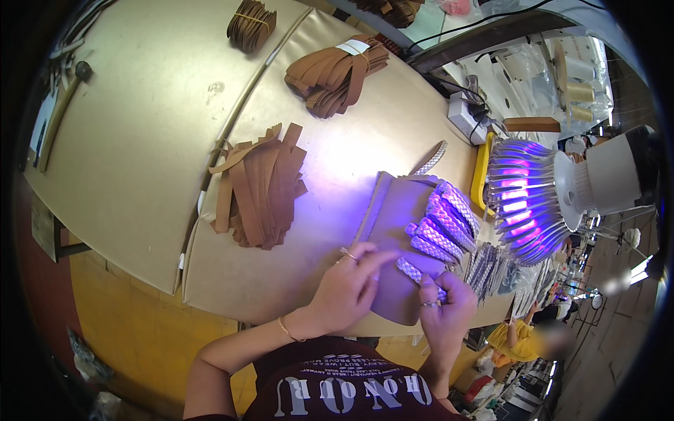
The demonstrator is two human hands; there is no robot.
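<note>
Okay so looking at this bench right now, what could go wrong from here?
First, the lamp casts violet light on the braided strips, so small flaws or colour differences might be missed. Second, the right hand pinches one braided piece close to the others, so it could nudge them. Third, the loose brown strips show no band and might scatter if bumped.

Violet glow from finned lamp (562,188)

On the worktop (154,154), braided straps (449,221) lie on a flat sheet (382,238). Left of the sheet: strip pile (256,193). Behind that pile, rightward: strip bundle (326,77). Far left: hammer (61,121). Right of straps: lamp (526,200).
</note>
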